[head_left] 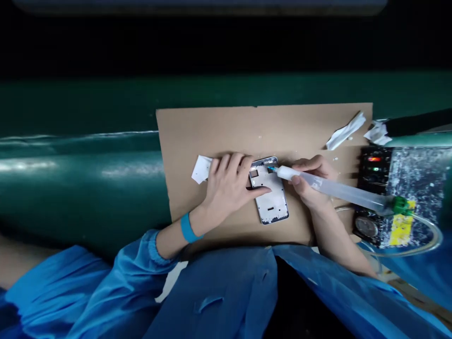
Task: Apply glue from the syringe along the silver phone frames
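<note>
Where dark room ends, cardboard sheet point(219, 127) lies on green belt point(70, 160).

An electronics assembly or repair workstation on a factory line is shown. A green conveyor belt point(88, 160) is seen running across the bench, with a cardboard sheet point(226, 132) laid over it as a work mat. A control box point(372, 188) with lit indicator lights, a glue syringe point(339, 190) fed by a clear hose point(429, 235), a bare phone frame point(270, 195) and blue work-coat sleeves point(116, 282) are also seen.
</note>
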Tool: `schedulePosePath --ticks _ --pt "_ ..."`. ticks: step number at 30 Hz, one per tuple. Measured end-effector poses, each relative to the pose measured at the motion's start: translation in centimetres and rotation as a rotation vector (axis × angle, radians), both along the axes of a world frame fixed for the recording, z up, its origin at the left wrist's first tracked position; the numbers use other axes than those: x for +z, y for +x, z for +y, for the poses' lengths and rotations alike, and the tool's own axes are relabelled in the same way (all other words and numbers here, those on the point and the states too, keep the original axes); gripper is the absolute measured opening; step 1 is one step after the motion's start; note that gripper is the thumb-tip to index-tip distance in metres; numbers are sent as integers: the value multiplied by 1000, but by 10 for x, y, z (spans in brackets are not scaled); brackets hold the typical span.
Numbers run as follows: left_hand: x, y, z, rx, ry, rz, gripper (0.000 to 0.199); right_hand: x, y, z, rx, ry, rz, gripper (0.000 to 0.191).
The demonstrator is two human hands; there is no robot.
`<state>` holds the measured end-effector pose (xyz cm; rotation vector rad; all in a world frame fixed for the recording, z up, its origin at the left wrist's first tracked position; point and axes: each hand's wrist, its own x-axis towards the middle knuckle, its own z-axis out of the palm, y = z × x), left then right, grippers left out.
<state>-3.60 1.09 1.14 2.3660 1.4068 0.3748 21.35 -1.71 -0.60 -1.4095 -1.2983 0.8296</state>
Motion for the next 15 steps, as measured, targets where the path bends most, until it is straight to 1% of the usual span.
schedulePosePath --ticks 3,6,10,12,15 --pt "-4 0 -1 1 29 13 83 3 -4 0 20 -7 -122 44" --pt "-9 -1 -2 -6 53 -21 82 6 -5 0 9 -24 -189 42" --pt "-12 -2 -2 -5 43 -43 84 11 -3 -1 12 -33 -210 38" --pt "-12 -2 -2 1 36 -45 84 15 -3 -1 25 -60 -214 39" --pt "-11 -1 -2 16 36 -47 82 23 -5 -1 9 -115 -230 42"
